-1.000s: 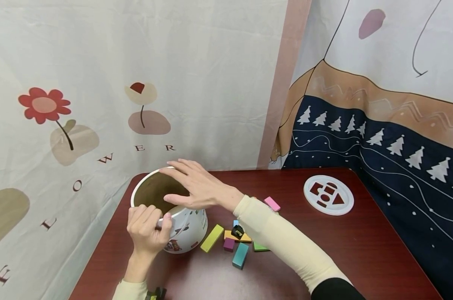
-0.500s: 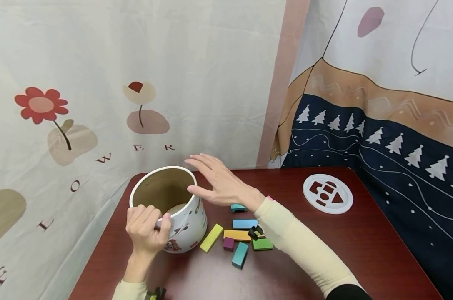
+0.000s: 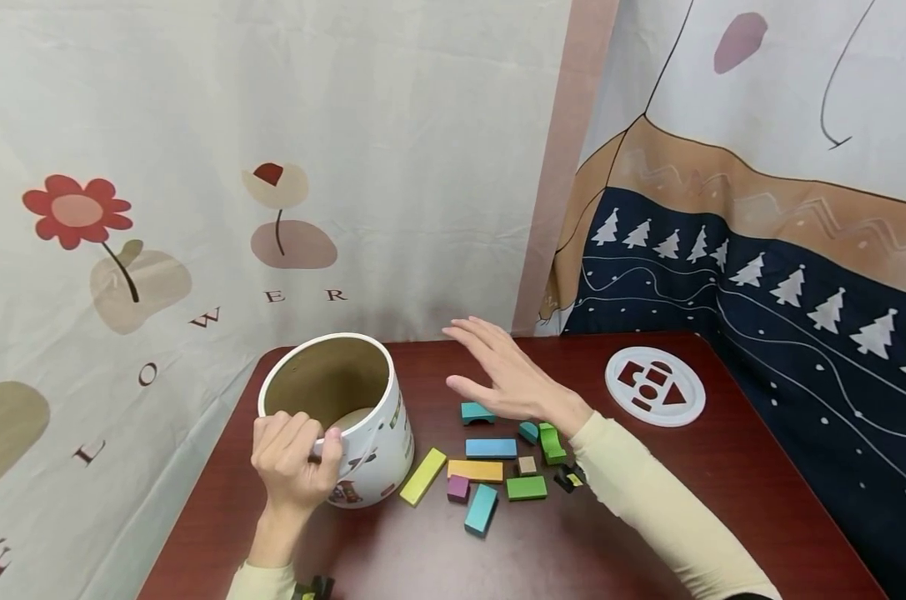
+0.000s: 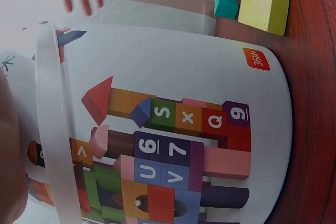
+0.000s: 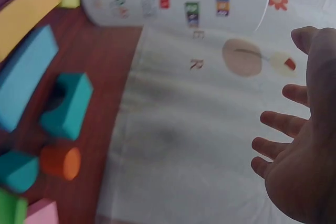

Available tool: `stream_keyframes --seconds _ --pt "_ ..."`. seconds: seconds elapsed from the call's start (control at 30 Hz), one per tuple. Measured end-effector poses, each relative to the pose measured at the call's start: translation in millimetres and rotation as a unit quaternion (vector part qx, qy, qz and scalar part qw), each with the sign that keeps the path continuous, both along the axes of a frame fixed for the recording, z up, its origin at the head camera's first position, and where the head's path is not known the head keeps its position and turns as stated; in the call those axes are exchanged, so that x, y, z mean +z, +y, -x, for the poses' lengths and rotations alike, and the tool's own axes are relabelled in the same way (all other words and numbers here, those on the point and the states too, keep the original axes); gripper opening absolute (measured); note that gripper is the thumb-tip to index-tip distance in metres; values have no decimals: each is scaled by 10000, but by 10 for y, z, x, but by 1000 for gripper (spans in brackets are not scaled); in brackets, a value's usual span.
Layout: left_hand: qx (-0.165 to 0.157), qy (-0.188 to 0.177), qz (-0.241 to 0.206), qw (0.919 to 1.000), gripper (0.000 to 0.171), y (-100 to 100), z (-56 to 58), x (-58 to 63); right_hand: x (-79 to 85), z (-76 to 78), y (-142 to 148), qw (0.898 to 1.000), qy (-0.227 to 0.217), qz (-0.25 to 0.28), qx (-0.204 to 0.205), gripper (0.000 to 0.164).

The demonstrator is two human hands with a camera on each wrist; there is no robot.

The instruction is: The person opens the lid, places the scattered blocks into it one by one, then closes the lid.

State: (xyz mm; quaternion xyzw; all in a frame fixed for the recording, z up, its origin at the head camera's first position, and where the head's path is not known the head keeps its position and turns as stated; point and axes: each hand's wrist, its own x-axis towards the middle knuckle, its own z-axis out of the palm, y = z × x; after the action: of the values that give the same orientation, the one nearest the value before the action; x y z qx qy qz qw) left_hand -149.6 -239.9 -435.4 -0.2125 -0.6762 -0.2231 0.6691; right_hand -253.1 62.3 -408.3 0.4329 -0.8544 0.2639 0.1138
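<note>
A white bucket [image 3: 381, 454] printed with pictures of toy blocks stands at the left of the table, its round mouth facing up and toward me. I see its tan inner wall and pale bottom. My left hand [image 3: 293, 458] grips the near rim, fingers curled over the edge and thumb beside it. In the left wrist view, a pale carrying strap [image 4: 55, 124] crosses the printed side. My right hand [image 3: 508, 375] is raised over the blocks, right of the bucket, with straight fingers and nothing in it. Beneath it lies a teal arch block [image 3: 477, 412].
Several wooden blocks are scattered right of the bucket, among them a yellow block [image 3: 423, 477], a blue one [image 3: 490, 448] and a green one [image 3: 526, 488]. A white lid [image 3: 688, 375] with shaped holes lies at the back right. Patterned cloth hangs behind the table.
My right hand has moved right, from over the bucket's mouth to above the blocks, uncovering several of them. The left hand and bucket have stayed in place.
</note>
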Motion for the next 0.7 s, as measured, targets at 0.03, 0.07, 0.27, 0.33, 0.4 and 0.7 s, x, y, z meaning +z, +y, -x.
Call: stream_keyframes --seconds 0.03,0.07,0.27,0.33,0.4,0.7 --pt "0 -5 2 10000 45 2 -3 0 -35 2 50 10000 -45 -16 -52 72" --pt "-1 -13 4 10000 44 4 -6 -1 -75 5 100 9999 -71 -31 -98 72" --pt "6 -19 -12 10000 43 12 -11 4 -315 -4 347 9992 -239 -110 -300 72" --pt "5 -16 -14 10000 43 14 -12 7 -399 -7 398 9988 -300 -170 -360 72" --pt "4 -10 -18 10000 43 15 -12 10 -488 1 428 9985 -303 -252 -386 73" --pt "-10 -25 -27 10000 44 -4 -5 -3 -810 63 360 9975 -222 -645 -197 72"
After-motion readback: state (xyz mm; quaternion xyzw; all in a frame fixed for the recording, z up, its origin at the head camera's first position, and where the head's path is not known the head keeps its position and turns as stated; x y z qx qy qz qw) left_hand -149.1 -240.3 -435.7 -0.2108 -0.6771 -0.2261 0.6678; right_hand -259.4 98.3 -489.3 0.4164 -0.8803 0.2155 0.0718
